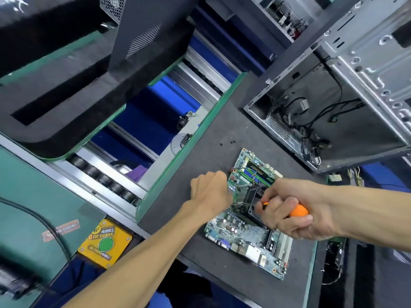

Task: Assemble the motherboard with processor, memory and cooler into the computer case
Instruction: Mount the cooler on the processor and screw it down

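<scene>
A green motherboard [249,236] lies flat on the dark mat, with blue and green memory slots [259,175] at its far end. A black cooler [251,196] sits on its middle, partly hidden by my hands. My right hand [295,210] grips an orange-handled screwdriver [299,211] whose tip points down at the cooler. My left hand [211,190] rests at the board's left edge beside the cooler, fingers curled under and hidden. The open computer case [333,112] stands at the back right, loose black cables inside it.
Small black screws [226,143] lie on the mat [200,152] beyond the board. A green-edged conveyor with rollers [106,181] runs on the left. A yellow box with a green button [104,243] sits at lower left. Black trays [66,63] fill the upper left.
</scene>
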`<action>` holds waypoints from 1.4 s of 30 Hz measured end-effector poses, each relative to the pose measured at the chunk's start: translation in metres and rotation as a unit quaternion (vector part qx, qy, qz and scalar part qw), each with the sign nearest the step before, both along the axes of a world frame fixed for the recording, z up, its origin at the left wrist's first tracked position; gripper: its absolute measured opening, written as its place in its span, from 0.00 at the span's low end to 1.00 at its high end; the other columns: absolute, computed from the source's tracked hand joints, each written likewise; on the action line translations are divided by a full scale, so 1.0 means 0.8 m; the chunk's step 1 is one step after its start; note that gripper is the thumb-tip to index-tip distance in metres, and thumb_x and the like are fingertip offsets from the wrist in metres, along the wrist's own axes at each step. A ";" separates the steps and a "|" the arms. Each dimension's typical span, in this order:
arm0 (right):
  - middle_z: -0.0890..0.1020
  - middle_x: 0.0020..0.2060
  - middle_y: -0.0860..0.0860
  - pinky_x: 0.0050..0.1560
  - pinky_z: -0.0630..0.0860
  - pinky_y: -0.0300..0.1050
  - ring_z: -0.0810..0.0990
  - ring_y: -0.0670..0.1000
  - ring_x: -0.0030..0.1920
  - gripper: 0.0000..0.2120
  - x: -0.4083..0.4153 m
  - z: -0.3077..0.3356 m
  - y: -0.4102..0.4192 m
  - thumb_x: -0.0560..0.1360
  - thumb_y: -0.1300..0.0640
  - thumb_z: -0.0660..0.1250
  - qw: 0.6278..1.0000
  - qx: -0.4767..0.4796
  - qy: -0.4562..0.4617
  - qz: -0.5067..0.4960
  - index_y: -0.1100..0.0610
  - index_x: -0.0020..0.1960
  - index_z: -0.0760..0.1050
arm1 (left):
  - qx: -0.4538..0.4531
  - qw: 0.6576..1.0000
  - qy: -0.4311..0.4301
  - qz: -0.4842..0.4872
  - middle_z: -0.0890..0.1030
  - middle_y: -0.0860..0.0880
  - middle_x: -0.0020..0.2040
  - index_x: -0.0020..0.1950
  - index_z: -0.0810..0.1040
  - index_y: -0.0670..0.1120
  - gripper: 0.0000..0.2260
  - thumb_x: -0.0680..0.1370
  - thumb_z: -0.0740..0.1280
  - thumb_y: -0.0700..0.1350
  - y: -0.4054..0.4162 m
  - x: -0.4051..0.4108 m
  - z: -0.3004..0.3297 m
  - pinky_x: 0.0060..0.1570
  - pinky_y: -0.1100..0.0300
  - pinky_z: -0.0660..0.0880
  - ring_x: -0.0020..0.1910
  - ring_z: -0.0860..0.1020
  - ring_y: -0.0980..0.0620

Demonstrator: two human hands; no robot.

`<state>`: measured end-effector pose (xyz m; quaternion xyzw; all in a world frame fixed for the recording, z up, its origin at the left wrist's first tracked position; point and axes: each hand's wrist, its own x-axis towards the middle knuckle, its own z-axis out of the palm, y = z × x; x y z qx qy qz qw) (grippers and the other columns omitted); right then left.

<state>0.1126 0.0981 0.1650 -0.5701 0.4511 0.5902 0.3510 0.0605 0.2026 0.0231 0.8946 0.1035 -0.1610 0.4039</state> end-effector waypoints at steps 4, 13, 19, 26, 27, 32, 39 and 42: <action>0.64 0.21 0.48 0.11 0.55 0.32 0.63 0.47 0.13 0.09 -0.003 0.001 -0.023 0.78 0.65 0.53 0.991 0.026 -0.008 -0.133 0.63 0.42 0.69 | 0.009 1.000 -0.003 -0.008 0.70 0.51 0.31 0.34 0.66 0.47 0.12 0.73 0.67 0.39 -0.001 0.002 -0.001 0.39 0.56 0.65 0.29 0.68 0.50; 0.62 0.24 0.47 0.12 0.56 0.30 0.61 0.46 0.14 0.10 0.005 -0.008 -0.053 0.79 0.61 0.56 0.999 0.034 -0.004 -0.016 0.61 0.44 0.72 | 0.001 0.999 0.033 -0.016 0.81 0.47 0.42 0.46 0.81 0.43 0.06 0.72 0.67 0.37 0.005 0.007 0.002 0.44 0.53 0.75 0.41 0.78 0.43; 0.60 0.23 0.47 0.13 0.53 0.29 0.58 0.43 0.15 0.13 0.008 0.018 -0.060 0.80 0.56 0.56 0.984 0.055 -0.022 0.168 0.57 0.39 0.72 | -0.026 0.996 0.073 -0.035 0.82 0.44 0.42 0.42 0.82 0.41 0.09 0.71 0.62 0.35 0.012 0.021 -0.001 0.47 0.49 0.81 0.44 0.82 0.41; 0.72 0.24 0.45 0.18 0.58 0.33 0.63 0.46 0.19 0.03 0.001 0.061 -0.082 0.80 0.54 0.66 0.841 0.023 -0.331 0.428 0.50 0.50 0.78 | 0.025 0.995 -0.088 0.036 0.81 0.51 0.33 0.41 0.79 0.48 0.08 0.77 0.62 0.42 0.006 0.031 0.015 0.41 0.52 0.78 0.40 0.80 0.44; 0.76 0.26 0.43 0.20 0.62 0.34 0.66 0.46 0.21 0.04 0.001 0.066 -0.090 0.79 0.52 0.67 0.796 0.015 -0.390 0.462 0.45 0.50 0.80 | -0.015 0.991 -0.122 0.051 0.80 0.54 0.33 0.43 0.79 0.51 0.07 0.77 0.63 0.42 0.003 0.034 0.021 0.40 0.54 0.78 0.38 0.80 0.49; 0.83 0.31 0.40 0.35 0.74 0.35 0.77 0.44 0.29 0.06 -0.016 0.073 -0.131 0.75 0.43 0.66 0.648 -0.062 -0.557 0.516 0.40 0.49 0.80 | -0.123 0.952 -0.273 -0.062 0.77 0.57 0.48 0.55 0.78 0.52 0.11 0.75 0.67 0.41 -0.033 0.026 0.050 0.53 0.63 0.69 0.50 0.73 0.58; 0.80 0.26 0.41 0.32 0.74 0.40 0.73 0.47 0.25 0.06 -0.081 0.048 -0.199 0.68 0.42 0.66 0.674 -0.130 -0.556 0.468 0.40 0.42 0.79 | 0.037 0.915 -0.259 -0.306 0.63 0.56 0.75 0.73 0.66 0.56 0.36 0.68 0.69 0.66 -0.074 0.005 0.029 0.76 0.49 0.45 0.77 0.54 0.55; 0.82 0.29 0.43 0.34 0.76 0.41 0.76 0.47 0.28 0.07 -0.097 0.025 -0.209 0.68 0.41 0.65 0.683 -0.148 -0.545 0.463 0.40 0.42 0.79 | 0.100 0.907 -0.251 -0.322 0.61 0.55 0.76 0.76 0.62 0.56 0.39 0.68 0.70 0.65 -0.085 -0.001 0.012 0.76 0.46 0.43 0.78 0.53 0.54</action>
